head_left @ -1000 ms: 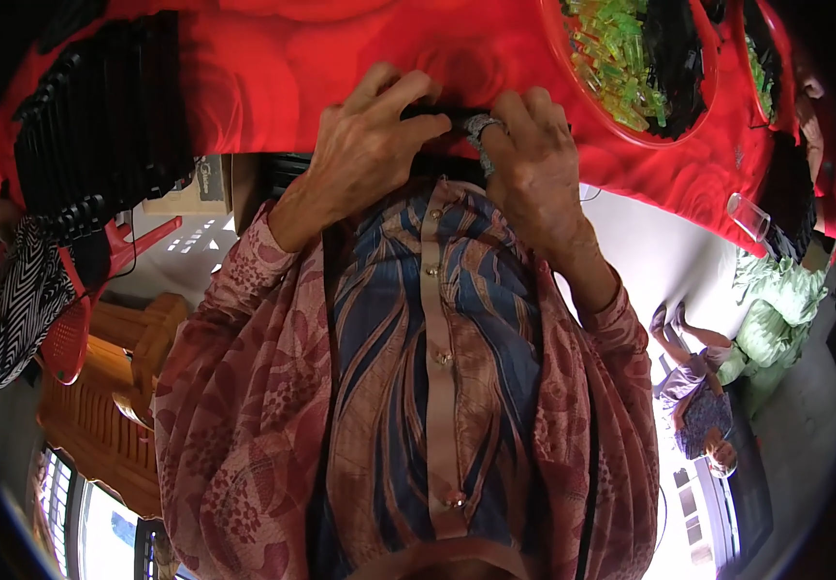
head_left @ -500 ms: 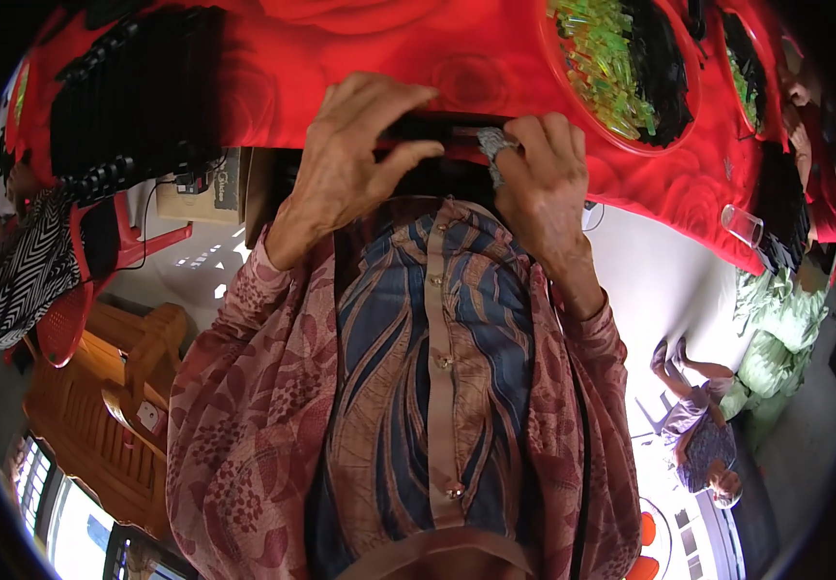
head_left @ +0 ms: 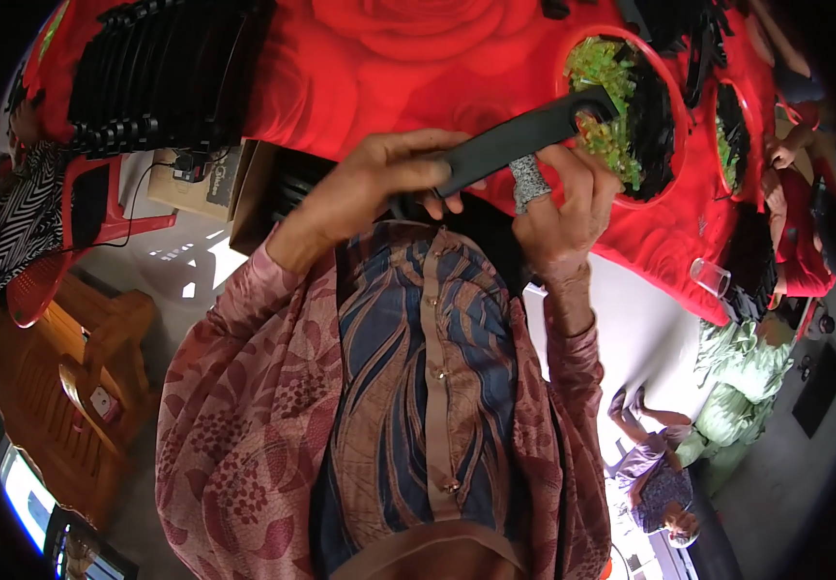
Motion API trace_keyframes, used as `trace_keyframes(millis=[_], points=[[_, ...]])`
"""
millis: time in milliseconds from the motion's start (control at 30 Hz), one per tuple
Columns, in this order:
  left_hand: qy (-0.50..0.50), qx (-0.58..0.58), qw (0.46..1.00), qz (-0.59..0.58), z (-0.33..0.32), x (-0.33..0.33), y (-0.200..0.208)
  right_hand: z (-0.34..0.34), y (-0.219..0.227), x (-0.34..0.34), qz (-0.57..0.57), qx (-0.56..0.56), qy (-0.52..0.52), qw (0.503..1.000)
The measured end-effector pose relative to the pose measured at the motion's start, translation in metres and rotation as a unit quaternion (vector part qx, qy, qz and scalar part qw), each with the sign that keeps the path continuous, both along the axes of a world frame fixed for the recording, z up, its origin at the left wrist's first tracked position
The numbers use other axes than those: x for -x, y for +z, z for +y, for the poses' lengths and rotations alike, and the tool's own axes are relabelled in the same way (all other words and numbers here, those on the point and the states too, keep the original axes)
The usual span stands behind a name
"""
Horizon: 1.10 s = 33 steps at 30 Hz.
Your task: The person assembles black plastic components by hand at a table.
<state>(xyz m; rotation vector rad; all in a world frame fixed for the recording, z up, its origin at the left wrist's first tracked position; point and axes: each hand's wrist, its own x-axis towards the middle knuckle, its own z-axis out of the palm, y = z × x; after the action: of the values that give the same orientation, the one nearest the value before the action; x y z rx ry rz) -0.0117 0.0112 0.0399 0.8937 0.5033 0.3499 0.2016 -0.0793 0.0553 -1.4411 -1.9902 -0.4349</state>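
Note:
A long black plastic-looking piece [head_left: 515, 137], flat with a round opening near its right end, is tilted upward to the right above the table's near edge. My left hand [head_left: 379, 184] grips its lower left end between thumb and fingers. My right hand [head_left: 573, 208] is closed at its right part, the fingers curled against the lower edge. Grey wrapping [head_left: 529, 182] covers one finger of that hand. Just beyond the piece's right end stands a red-rimmed basin [head_left: 681, 126] holding small yellow-green translucent parts [head_left: 600, 64] and black parts [head_left: 652, 116].
A red rose-patterned cloth [head_left: 360, 87] covers the table. Stacked black pieces [head_left: 162, 72] lie at the left, and a second basin [head_left: 745, 116] at the right. A clear cup [head_left: 710, 277] sits near the right edge. Cardboard box [head_left: 196, 184] below left; another person [head_left: 655, 478] lower right.
The black piece has come up into clear view, tilted to the right. My left hand has closed on its end, and my right hand has turned with its fingers raised along it.

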Motion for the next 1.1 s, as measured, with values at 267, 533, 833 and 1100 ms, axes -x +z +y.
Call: trace_keyframes(millis=[267, 533, 833, 1100], points=[[0.205, -0.371, 0.892, 0.154, -0.031, -0.014, 0.026, -0.026, -0.018, 0.027, 0.743, 0.291, 0.006, 0.603], [0.216, -0.425, 0.867, 0.146, -0.035, -0.017, 0.023, -0.023, -0.031, 0.037, 0.83, 0.231, 0.088, 0.5], [0.28, -0.424, 0.855, 0.104, -0.041, -0.025, 0.015, -0.019, -0.029, 0.044, 0.857, 0.17, 0.14, 0.466], [0.295, -0.367, 0.875, 0.115, -0.045, -0.027, 0.01, -0.012, -0.023, 0.051, 0.836, 0.135, 0.072, 0.527]])
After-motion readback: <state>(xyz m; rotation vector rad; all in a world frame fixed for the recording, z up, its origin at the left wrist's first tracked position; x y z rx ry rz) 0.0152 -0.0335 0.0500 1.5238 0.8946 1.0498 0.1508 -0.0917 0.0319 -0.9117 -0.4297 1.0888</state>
